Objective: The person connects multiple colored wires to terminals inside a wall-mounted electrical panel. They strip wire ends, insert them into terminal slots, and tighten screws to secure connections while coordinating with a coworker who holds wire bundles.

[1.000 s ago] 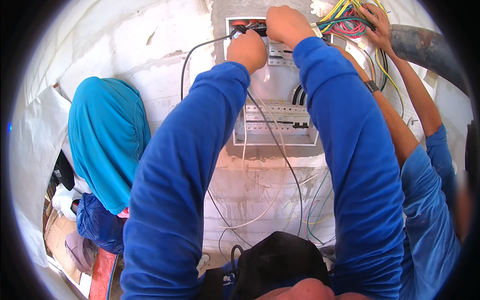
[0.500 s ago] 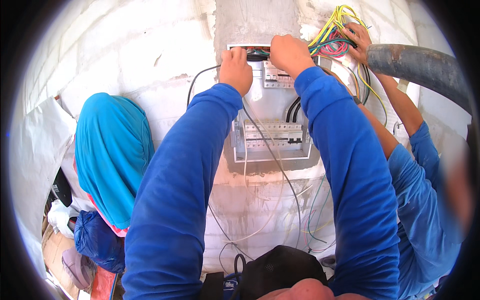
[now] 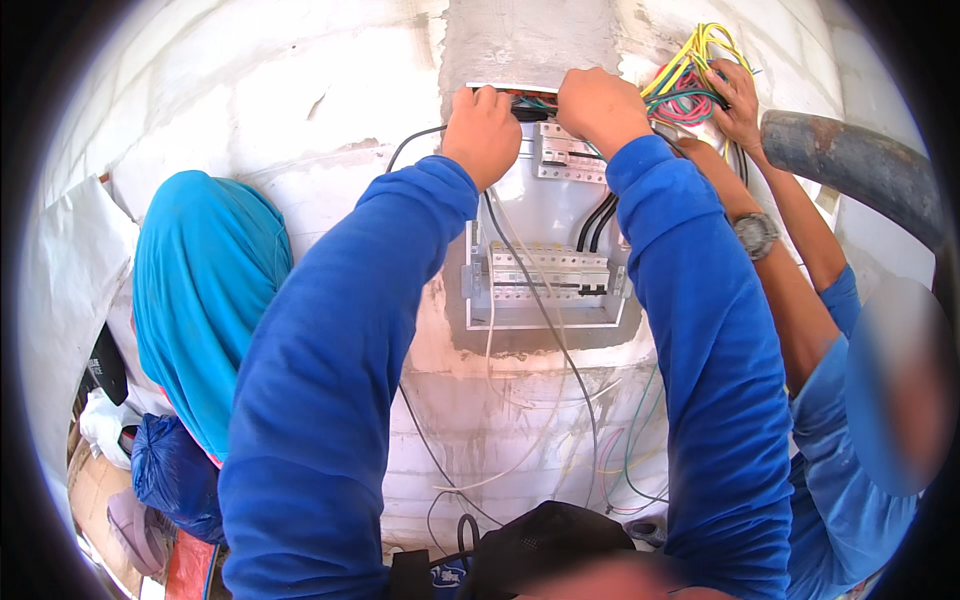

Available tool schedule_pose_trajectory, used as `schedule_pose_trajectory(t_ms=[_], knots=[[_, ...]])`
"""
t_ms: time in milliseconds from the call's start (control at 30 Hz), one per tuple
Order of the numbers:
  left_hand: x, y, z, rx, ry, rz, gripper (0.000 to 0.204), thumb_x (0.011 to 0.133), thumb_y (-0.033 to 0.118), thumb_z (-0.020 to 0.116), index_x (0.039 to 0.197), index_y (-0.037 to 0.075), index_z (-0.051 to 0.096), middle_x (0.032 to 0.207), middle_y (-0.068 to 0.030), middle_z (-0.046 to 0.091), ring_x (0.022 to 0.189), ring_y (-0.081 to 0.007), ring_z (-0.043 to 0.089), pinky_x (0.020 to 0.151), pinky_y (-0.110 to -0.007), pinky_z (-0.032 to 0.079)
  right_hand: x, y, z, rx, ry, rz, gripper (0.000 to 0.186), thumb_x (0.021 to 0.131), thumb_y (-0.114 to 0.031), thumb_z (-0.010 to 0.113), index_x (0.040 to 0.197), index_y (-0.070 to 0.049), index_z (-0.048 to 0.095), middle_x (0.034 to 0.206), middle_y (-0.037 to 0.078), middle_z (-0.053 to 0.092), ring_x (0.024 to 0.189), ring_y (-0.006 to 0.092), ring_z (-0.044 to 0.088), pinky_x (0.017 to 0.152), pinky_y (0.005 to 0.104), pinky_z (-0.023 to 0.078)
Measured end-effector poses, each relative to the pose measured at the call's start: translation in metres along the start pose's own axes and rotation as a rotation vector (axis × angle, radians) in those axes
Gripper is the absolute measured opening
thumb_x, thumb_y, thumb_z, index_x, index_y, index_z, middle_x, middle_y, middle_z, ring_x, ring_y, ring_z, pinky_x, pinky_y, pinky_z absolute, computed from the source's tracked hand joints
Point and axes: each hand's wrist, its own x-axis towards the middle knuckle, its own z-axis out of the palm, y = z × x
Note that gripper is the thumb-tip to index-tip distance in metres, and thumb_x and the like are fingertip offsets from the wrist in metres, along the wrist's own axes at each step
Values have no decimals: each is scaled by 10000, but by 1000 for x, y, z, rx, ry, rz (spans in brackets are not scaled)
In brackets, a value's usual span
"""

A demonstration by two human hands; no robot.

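Observation:
My left hand (image 3: 481, 137), fingers curled, is at the top-left of a white electrical box (image 3: 519, 314), on dark cables whose hold I cannot make out. My right hand (image 3: 601, 106) is bent closed at the top-right opening, its fingertips hidden among wires. Between and below my hands are an upper breaker row (image 3: 560, 153) and a longer lower row (image 3: 535, 280), with two thick black cables and loose thin wires. Beside my right hand, a co-worker's hand (image 3: 737, 100) holds a coil of yellow, green and red wires (image 3: 683, 85); their other hand is mostly hidden behind mine.
A co-worker's blue sleeve (image 3: 840, 450) and watch-wearing arm (image 3: 757, 236) are close on my right, below a thick dark pipe (image 3: 852, 165). At left, a teal cloth (image 3: 205, 290) hangs over bags (image 3: 172, 480), with cardboard (image 3: 100, 490) and footwear beneath. Wires trail down the block wall (image 3: 340, 210).
The whole scene sits lower in view than a second ago. My left hand has shifted up along the box's top-left. The co-worker has leaned further into view, bringing their watch out from behind my arm.

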Motion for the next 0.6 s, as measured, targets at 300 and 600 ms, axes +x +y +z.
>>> schedule_pose_trajectory(t_ms=[300,600], knots=[[-6,12,6,112,-89,-10,149,853,207,700,889,171,840,1165,-34,601,1129,-270,485,841,-449,392,1,2,-9,-12,-55,-76,279,862,-133,678,1072,9,794,1067,257,778,1021,432,764,904,505,614],[-22,0,21,37,114,119,153,886,176,657,885,117,798,925,-30,690,1145,-258,535,926,-449,394,-15,1,-8,-7,56,-83,270,841,-149,729,1081,-78,832,1072,186,800,1014,368,784,862,473,626]])
